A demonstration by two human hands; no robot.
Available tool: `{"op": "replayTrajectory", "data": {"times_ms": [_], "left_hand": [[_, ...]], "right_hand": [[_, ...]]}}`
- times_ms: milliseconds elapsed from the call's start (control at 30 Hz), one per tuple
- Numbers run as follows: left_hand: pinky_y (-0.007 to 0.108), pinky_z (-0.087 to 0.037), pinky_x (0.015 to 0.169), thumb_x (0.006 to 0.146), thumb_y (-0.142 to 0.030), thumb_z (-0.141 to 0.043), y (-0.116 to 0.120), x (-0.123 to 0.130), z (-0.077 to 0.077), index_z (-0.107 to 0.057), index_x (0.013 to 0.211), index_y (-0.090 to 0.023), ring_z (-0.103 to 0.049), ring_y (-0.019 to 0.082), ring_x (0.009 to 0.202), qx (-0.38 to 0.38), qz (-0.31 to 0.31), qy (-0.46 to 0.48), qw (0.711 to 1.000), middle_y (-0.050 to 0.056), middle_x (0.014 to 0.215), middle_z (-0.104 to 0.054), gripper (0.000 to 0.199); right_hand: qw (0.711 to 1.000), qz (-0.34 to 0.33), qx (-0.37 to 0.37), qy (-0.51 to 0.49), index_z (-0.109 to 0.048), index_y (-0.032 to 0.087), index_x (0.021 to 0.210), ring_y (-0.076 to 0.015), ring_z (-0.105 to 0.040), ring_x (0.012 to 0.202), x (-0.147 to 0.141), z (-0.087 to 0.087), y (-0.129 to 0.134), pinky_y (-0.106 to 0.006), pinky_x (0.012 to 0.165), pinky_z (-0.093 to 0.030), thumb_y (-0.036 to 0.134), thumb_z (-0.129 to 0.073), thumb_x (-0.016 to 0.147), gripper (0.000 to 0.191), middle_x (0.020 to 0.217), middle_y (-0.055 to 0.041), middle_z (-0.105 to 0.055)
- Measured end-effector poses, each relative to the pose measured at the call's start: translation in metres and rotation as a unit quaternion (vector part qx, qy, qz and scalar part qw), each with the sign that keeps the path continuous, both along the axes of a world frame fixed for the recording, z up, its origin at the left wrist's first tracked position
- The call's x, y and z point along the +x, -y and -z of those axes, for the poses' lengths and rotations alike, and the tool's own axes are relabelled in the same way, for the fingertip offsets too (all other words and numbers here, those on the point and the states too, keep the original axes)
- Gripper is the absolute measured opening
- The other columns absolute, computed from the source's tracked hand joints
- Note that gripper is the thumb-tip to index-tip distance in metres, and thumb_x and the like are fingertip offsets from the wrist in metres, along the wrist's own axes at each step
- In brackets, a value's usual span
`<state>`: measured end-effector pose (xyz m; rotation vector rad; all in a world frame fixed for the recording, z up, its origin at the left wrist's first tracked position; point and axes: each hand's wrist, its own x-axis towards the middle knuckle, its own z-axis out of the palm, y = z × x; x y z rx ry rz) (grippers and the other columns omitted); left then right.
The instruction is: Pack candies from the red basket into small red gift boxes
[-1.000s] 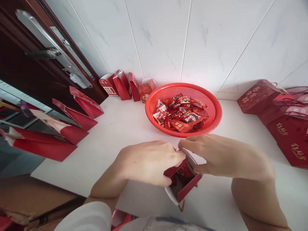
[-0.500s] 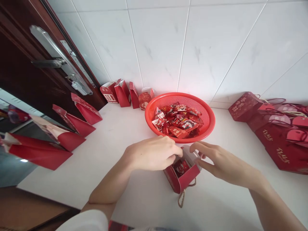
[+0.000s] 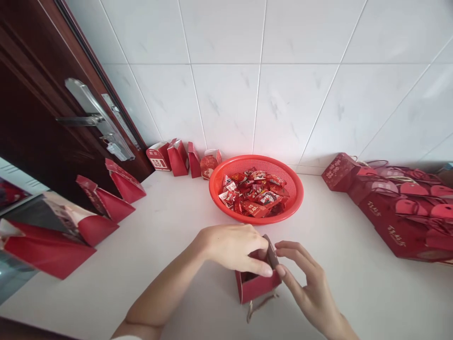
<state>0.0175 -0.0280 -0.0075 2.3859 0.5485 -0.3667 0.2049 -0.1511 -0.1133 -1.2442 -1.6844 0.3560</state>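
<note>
A small red gift box [image 3: 260, 289] stands on the white tabletop with its top unclosed and a twisted cord handle [image 3: 260, 306] at its near side. My left hand [image 3: 235, 248] lies across the box from the left. Its fingers curl down into the opening, the thumb is by the near rim, and its fingertips are hidden. At the box's right side, my right hand [image 3: 307, 278] grips the edge and a raised dark flap [image 3: 271, 252] between thumb and curved fingers. Behind the hands, a red plastic basket [image 3: 299, 200] holds several wrapped candies [image 3: 258, 193].
Several red paper boxes [image 3: 179, 157] stand along the tiled wall, and more with unclosed tops [image 3: 94, 212] line the table's left edge. On the right are several red gift boxes with cord handles [image 3: 385, 217]. A brown door [image 3: 31, 94] with a metal handle is at left.
The view has tilted up. My left fingers have moved into the box, covering the candy seen inside. My right hand has shifted to its right side, and a dark flap now shows.
</note>
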Motion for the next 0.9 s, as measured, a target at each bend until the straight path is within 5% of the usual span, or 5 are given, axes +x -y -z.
{"op": "replayTrajectory", "data": {"times_ms": [133, 267, 400, 567, 900], "left_hand": [[0.028, -0.036, 0.052, 0.08, -0.021, -0.065, 0.001, 0.005, 0.004, -0.064, 0.082, -0.02, -0.065, 0.02, 0.072, 0.068, -0.045, -0.048, 0.996, 0.005, 0.088, -0.072, 0.002], [0.029, -0.036, 0.053, 0.08, -0.023, -0.068, 0.002, 0.007, 0.012, -0.069, 0.08, -0.019, -0.065, 0.02, 0.072, 0.099, -0.034, -0.019, 0.994, 0.005, 0.085, -0.07, 0.004], [0.029, -0.046, 0.07, 0.089, -0.046, -0.072, -0.007, -0.019, 0.014, -0.078, 0.091, -0.02, -0.067, 0.019, 0.083, 0.058, -0.034, 0.094, 0.993, 0.007, 0.102, -0.07, 0.027], [0.033, -0.051, 0.09, 0.071, -0.065, -0.084, -0.015, -0.052, 0.021, -0.073, 0.121, -0.025, -0.066, 0.026, 0.109, -0.011, -0.09, 0.141, 0.986, 0.009, 0.126, -0.068, 0.065], [0.041, -0.05, 0.103, 0.084, -0.055, -0.076, 0.013, -0.013, 0.065, -0.057, 0.139, -0.026, -0.063, 0.031, 0.124, -0.005, -0.163, 0.169, 0.972, 0.01, 0.138, -0.065, 0.065]], "right_hand": [[0.999, 0.028, 0.033, 0.011, -0.069, 0.025, 0.114, -0.0259, -0.075, 0.102, -0.009, 0.01, 0.003, -0.034, 0.083, -0.065, 0.036, -0.062, 0.1, 0.019, 0.113, -0.0119, -0.073], [0.996, 0.041, 0.075, 0.037, -0.067, 0.025, 0.121, -0.0264, -0.076, 0.103, -0.014, 0.017, 0.002, -0.036, 0.086, -0.066, 0.023, -0.065, 0.096, 0.025, 0.119, -0.0133, -0.071], [0.995, 0.016, 0.089, 0.051, -0.069, 0.029, 0.129, -0.0243, -0.076, 0.104, -0.014, 0.024, 0.001, -0.033, 0.085, -0.066, 0.021, -0.062, 0.099, 0.032, 0.123, -0.0128, -0.069], [0.996, -0.027, 0.063, 0.061, -0.071, 0.032, 0.131, -0.0263, -0.074, 0.109, -0.016, 0.031, 0.001, -0.037, 0.088, -0.066, 0.034, -0.063, 0.1, 0.032, 0.132, -0.0129, -0.067], [1.0, 0.007, -0.023, 0.005, -0.061, 0.026, 0.135, -0.0253, -0.075, 0.107, -0.006, 0.02, 0.006, -0.033, 0.088, -0.065, 0.036, -0.06, 0.101, 0.036, 0.123, -0.0115, -0.072]]}}
